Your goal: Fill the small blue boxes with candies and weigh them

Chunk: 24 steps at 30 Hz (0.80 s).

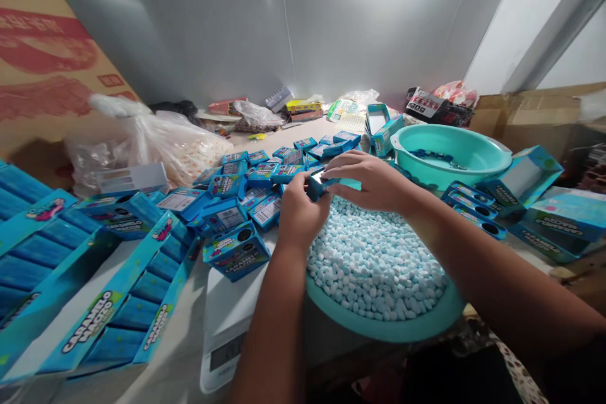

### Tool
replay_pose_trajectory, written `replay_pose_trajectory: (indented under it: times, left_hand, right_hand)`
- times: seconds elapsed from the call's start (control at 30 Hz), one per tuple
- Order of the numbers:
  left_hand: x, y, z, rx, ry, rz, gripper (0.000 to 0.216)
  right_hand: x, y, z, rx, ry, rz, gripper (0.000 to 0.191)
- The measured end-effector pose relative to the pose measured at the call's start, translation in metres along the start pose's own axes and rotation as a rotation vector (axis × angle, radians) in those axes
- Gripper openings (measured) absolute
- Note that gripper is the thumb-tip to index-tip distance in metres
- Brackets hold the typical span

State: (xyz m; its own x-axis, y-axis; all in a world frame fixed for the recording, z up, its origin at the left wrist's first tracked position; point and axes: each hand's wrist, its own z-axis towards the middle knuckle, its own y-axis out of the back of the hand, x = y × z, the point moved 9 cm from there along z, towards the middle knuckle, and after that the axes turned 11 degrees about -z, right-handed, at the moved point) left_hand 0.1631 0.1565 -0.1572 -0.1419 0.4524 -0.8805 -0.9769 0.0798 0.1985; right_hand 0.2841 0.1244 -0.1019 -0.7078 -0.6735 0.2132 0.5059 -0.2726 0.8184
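Far left of the hands, cartons reading "CARAMELO" (second word's fuzzy) look mostly packed; loose blue boxes lie piled nearer. Left hand is gripping one small box, right hand bent over its top, can't tell if pinching. Plenty of candy remains below, more cartons off right.

The left hand holds a small blue box by a teal basin (quite a heap of pale pellets there). The right hand hovers close over the box.
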Motion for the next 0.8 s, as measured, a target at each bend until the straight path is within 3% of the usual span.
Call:
replay_pose_trajectory:
  times: [0.1, 0.27, 0.53, 0.57, 0.7, 0.8]
  left_hand:
    - [-0.004, -0.003, -0.001, 0.031, -0.020, 0.049, 0.022]
    - [0.000, -0.002, -0.001, 0.011, 0.011, 0.103, 0.026]
    - [0.008, 0.003, 0.003, -0.023, 0.063, 0.090, 0.030]
    - [0.009, 0.002, 0.003, -0.019, 0.070, 0.053, 0.033]
    - [0.007, -0.011, 0.005, 0.102, 0.085, -0.292, 0.047]
    - [0.005, -0.016, 0.005, 0.126, 0.109, -0.370, 0.050]
  right_hand:
    - [-0.003, 0.002, -0.002, 0.026, -0.062, -0.078, 0.016]
    - [-0.018, 0.009, -0.005, -0.072, -0.157, -0.014, 0.029]
    - [-0.026, 0.001, -0.004, -0.057, -0.135, -0.025, 0.014]
    - [-0.027, 0.003, -0.004, -0.078, -0.126, -0.018, 0.015]
    - [-0.031, 0.003, -0.004, -0.068, -0.165, 0.122, 0.053]
    - [-0.033, 0.011, -0.008, -0.047, -0.288, 0.196, 0.047]
